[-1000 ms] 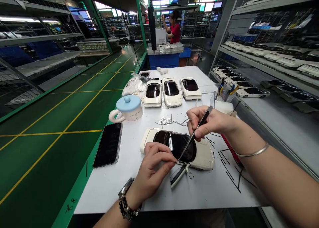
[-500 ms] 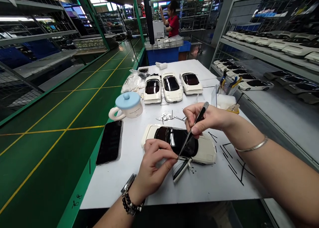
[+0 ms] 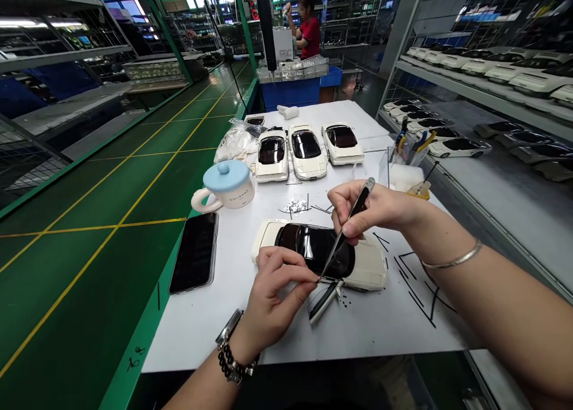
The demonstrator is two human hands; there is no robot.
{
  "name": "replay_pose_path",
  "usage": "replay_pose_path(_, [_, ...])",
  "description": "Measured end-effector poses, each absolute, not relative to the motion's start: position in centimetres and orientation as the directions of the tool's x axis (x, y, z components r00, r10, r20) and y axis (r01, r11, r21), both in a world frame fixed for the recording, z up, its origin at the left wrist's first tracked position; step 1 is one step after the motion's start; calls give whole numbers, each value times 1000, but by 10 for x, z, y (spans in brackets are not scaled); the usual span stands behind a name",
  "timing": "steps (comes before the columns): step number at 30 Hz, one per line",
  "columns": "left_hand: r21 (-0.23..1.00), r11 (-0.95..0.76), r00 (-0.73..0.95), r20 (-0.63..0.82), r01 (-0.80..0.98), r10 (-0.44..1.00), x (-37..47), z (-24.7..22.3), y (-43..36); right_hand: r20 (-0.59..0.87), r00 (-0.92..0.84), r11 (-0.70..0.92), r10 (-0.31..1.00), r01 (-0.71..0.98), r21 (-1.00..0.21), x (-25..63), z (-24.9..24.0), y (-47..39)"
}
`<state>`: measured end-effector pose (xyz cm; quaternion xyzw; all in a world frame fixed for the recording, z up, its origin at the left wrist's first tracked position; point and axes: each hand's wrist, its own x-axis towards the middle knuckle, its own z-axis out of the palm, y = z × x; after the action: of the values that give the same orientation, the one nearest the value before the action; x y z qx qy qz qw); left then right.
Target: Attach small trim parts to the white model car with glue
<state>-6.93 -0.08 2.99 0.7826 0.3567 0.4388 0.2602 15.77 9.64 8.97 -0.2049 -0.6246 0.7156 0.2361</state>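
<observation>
My right hand (image 3: 358, 210) grips a pair of tweezers (image 3: 347, 226), pointing down and left. The tweezers' tips meet the pinched thumb and forefinger of my left hand (image 3: 280, 293); whatever is between those fingertips is too small to make out. Beneath both hands a white model car (image 3: 369, 264) with a dark roof and windows lies sideways on the white table. In front of it, a detached car door (image 3: 324, 302) with a black inner side leans toward the car body. Tiny black bits (image 3: 345, 299) are scattered beside the door.
Thin black strips (image 3: 414, 290) lie to the right, small shiny pieces (image 3: 296, 205) behind the car. Three more model cars (image 3: 307, 153) stand farther back. A lidded mug (image 3: 230, 186) and a phone (image 3: 194, 253) sit left. A tool holder (image 3: 405, 165) stands right; a person (image 3: 308, 31) works beyond.
The whole view has shifted slightly, with the table a little higher in the picture. Both hands keep their hold, and the tweezers stay at the left fingertips.
</observation>
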Motion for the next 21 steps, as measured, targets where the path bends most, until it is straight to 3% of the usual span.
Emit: replay_pose_path(21, [687, -633, 372, 517, 357, 771, -67, 30, -2, -3, -806, -114, 592, -80, -990, 160, 86, 97])
